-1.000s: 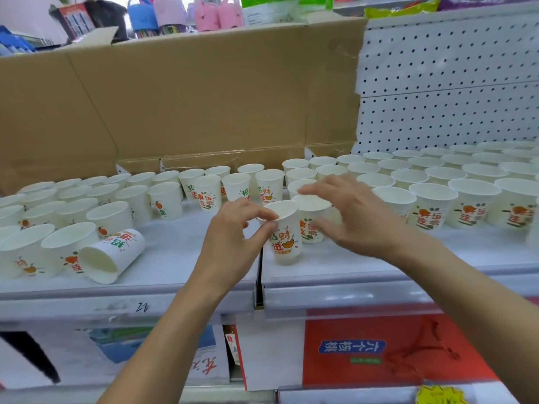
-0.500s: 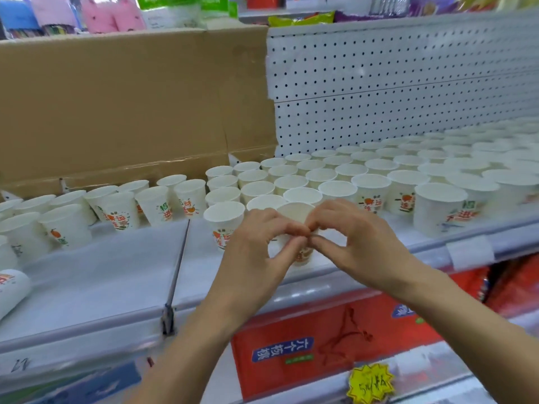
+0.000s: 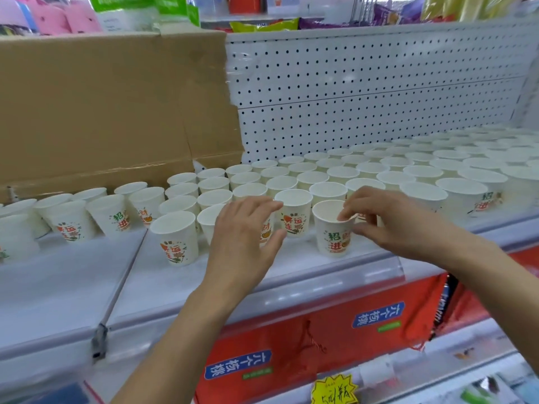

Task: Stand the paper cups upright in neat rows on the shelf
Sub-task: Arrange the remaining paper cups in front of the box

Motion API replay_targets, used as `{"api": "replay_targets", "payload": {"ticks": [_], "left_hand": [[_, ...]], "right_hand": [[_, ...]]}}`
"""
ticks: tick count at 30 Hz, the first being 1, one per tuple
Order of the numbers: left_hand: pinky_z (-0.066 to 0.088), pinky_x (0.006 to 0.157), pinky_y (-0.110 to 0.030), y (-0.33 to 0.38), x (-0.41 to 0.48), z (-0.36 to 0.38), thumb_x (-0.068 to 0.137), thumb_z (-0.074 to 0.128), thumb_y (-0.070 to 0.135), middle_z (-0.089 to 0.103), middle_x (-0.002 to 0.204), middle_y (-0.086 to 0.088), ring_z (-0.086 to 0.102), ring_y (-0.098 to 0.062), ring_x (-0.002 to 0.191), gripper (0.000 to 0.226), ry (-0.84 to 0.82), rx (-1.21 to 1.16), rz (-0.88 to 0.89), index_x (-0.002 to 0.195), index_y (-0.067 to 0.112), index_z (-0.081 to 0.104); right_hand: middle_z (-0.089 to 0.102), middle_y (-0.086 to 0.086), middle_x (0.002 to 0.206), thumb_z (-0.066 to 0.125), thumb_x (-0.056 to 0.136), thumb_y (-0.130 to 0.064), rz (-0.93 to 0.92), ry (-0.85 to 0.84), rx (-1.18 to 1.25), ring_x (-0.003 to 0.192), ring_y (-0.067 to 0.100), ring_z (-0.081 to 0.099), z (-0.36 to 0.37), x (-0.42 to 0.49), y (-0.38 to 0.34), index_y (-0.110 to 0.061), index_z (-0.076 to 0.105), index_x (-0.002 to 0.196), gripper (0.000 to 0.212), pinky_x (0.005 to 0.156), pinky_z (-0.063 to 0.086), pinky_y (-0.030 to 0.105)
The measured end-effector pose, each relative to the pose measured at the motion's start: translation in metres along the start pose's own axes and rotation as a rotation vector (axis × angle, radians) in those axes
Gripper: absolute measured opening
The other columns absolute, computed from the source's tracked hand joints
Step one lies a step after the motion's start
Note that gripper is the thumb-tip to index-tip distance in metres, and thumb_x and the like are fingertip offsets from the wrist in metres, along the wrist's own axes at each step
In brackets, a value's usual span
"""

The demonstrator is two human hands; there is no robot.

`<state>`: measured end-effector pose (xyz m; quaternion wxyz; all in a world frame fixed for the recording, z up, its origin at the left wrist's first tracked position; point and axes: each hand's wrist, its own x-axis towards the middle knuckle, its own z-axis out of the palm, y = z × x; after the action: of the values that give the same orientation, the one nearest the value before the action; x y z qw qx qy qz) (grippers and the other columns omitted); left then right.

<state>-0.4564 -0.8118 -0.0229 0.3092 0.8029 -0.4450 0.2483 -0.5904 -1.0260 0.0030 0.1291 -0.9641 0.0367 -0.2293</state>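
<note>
Right hand: the right hand (image 3: 388, 225) pinches the rim of one paper cup (image 3: 331, 231), with fingertips over the lip and the thumb outside below it.
Left hand: the left hand (image 3: 242, 240) is spread with the fingers straight and the thumb out, holding nothing. It sits in front of a printed cup in the front row, and whether it touches that cup cannot be told.
Pinched cup: upright, mouth up, near the front edge of the shelf (image 3: 73, 287), just ahead of the rows.
Other cups: rows of upright cups (image 3: 393, 170) run back to the pegboard (image 3: 364, 83) and off to the right. A lone front cup (image 3: 176, 237) stands left of the left hand.
Behind: a cardboard sheet (image 3: 102, 112) leans at the back left.
Below: a red box (image 3: 306, 330) sits on the lower level.
</note>
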Motion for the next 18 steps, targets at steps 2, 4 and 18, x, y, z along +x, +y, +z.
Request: {"api": "replay_targets", "payload": {"ticks": [2,4,18], "left_hand": [[0.03,0.109,-0.039,0.003,0.004,0.003,0.085,0.058,0.039,0.058,0.128,0.006,0.045,-0.015,0.121,0.044,-0.013,0.033,0.017,0.126,0.024,0.061],[0.025,0.114,-0.043,0.006,0.008,0.007,0.088,0.06,0.038,0.056,0.132,0.006,0.044,-0.016,0.125,0.044,-0.034,0.081,0.041,0.13,0.024,0.058],[-0.007,0.119,-0.044,0.016,0.018,0.02,0.097,0.042,0.048,0.031,0.152,0.016,0.014,-0.006,0.145,0.052,-0.237,0.283,0.015,0.146,0.036,0.031]], "right_hand": [[0.057,-0.016,0.094,0.067,0.085,-0.032,-0.034,0.009,-0.001,0.067,0.004,0.052,0.001,0.0,-0.003,-0.03,0.067,0.092,0.008,0.067,0.043,0.029],[0.056,-0.013,0.085,0.067,0.086,-0.031,-0.072,0.023,-0.025,0.064,0.002,0.049,0.002,0.001,-0.003,-0.027,0.068,0.087,0.004,0.064,0.038,0.028],[0.062,-0.007,0.099,0.062,0.09,-0.033,-0.029,-0.002,-0.234,0.094,0.014,0.049,-0.008,0.005,0.009,-0.025,0.07,0.102,0.016,0.074,0.04,0.031]]}}
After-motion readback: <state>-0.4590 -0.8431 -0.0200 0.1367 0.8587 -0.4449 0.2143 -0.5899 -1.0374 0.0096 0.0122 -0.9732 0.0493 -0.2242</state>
